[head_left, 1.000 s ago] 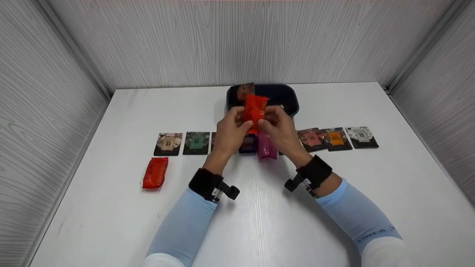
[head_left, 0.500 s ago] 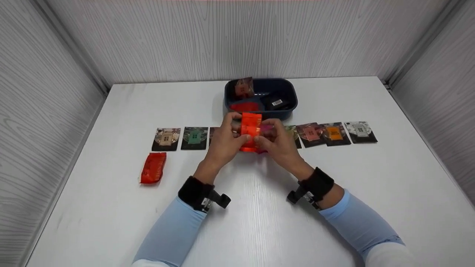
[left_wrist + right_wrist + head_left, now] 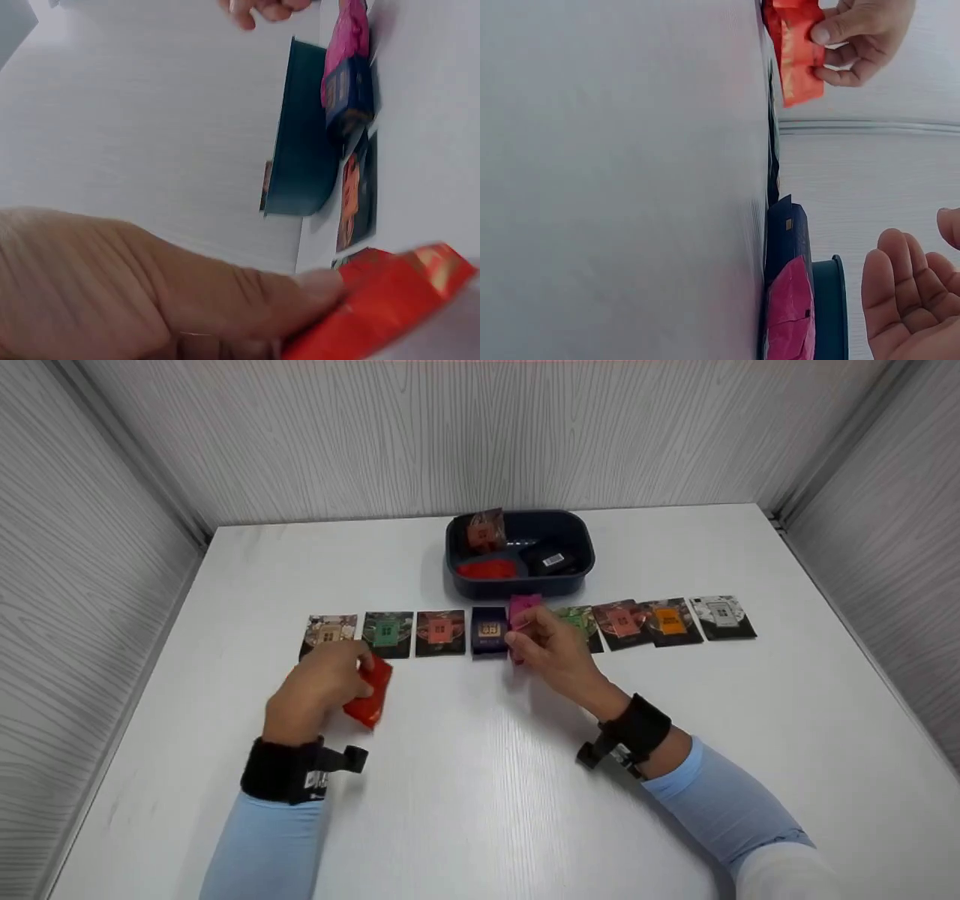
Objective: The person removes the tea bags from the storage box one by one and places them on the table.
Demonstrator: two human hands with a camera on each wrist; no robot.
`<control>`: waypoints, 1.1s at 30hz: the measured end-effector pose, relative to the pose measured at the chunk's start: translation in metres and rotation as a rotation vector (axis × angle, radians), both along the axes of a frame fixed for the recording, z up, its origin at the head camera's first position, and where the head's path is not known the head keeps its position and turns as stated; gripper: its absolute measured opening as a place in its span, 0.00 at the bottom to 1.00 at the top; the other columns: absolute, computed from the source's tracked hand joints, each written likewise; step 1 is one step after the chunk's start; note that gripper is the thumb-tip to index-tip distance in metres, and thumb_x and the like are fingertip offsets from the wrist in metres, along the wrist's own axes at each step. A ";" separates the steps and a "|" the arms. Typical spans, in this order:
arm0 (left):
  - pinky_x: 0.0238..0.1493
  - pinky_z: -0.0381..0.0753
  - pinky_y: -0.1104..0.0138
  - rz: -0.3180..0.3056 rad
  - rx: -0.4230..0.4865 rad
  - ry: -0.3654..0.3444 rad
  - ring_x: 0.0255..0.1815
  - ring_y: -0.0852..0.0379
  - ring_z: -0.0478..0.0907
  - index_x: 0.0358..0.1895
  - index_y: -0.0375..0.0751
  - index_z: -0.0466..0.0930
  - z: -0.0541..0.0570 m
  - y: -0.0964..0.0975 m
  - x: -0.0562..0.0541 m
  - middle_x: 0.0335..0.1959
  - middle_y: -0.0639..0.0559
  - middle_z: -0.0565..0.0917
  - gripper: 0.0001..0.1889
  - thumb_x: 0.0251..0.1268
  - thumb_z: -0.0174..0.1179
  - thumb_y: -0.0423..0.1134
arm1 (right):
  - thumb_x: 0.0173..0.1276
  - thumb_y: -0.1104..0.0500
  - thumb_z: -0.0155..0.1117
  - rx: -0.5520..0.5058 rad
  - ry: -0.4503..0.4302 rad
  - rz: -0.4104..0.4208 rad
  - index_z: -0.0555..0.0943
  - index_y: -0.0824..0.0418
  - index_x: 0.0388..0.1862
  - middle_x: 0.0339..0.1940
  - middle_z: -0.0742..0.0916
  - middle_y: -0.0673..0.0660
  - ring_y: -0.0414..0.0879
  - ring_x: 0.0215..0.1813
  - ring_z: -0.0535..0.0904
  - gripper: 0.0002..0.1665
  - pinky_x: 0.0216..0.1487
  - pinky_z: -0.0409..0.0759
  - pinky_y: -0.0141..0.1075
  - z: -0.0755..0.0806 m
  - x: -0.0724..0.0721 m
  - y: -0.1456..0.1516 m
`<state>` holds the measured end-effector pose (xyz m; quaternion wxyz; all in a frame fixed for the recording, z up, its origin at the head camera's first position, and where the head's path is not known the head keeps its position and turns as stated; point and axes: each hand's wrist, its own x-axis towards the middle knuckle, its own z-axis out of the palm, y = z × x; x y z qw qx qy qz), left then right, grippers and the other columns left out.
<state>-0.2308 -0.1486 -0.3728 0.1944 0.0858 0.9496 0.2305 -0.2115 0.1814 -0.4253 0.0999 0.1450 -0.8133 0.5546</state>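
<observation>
At the left of the table, my left hand [image 3: 319, 686] pinches a red foil packet [image 3: 372, 697] between thumb and fingers. A second red packet [image 3: 774, 34] shows behind the held one in the right wrist view; the hand hides it from the head view. My right hand [image 3: 559, 652] hovers over a shiny pink packet [image 3: 525, 602], its fingers loosely bent. The right wrist view shows that palm with nothing in it, apart from the pink packet. Beside the pink packet stands a small navy box [image 3: 490, 631] with a gold emblem.
Square dark sachets with coloured labels lie in a row, among them a green-label sachet [image 3: 387, 634], an orange-label one [image 3: 673, 622] and a white one [image 3: 724, 617]. Behind them stands a navy divided tray [image 3: 525, 587] holding a brown sachet, something red and a black packet.
Both hands held the red packet near the middle. The right hand has let go and stays there; the left has carried the packet left and nearer, over beside the other red packet.
</observation>
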 end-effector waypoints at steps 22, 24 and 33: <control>0.46 0.84 0.52 -0.224 -0.247 0.023 0.56 0.37 0.75 0.73 0.44 0.76 -0.011 0.007 0.005 0.65 0.32 0.79 0.36 0.58 0.71 0.30 | 0.77 0.62 0.68 -0.013 -0.035 0.008 0.82 0.67 0.51 0.34 0.87 0.61 0.60 0.36 0.84 0.10 0.35 0.83 0.34 0.006 0.001 0.004; 0.44 0.82 0.53 -0.231 -0.277 0.039 0.55 0.38 0.74 0.72 0.42 0.77 -0.013 0.005 0.004 0.63 0.32 0.80 0.35 0.57 0.71 0.30 | 0.76 0.62 0.68 -0.021 -0.033 0.012 0.83 0.67 0.51 0.35 0.88 0.60 0.59 0.36 0.84 0.10 0.35 0.84 0.37 0.005 0.000 0.003; 0.51 0.79 0.50 -0.206 -0.278 0.040 0.59 0.37 0.75 0.76 0.36 0.71 -0.014 -0.001 0.004 0.66 0.30 0.79 0.35 0.62 0.67 0.29 | 0.76 0.63 0.69 -0.019 -0.046 0.000 0.83 0.65 0.49 0.35 0.88 0.58 0.59 0.36 0.84 0.08 0.35 0.87 0.45 0.004 0.000 0.002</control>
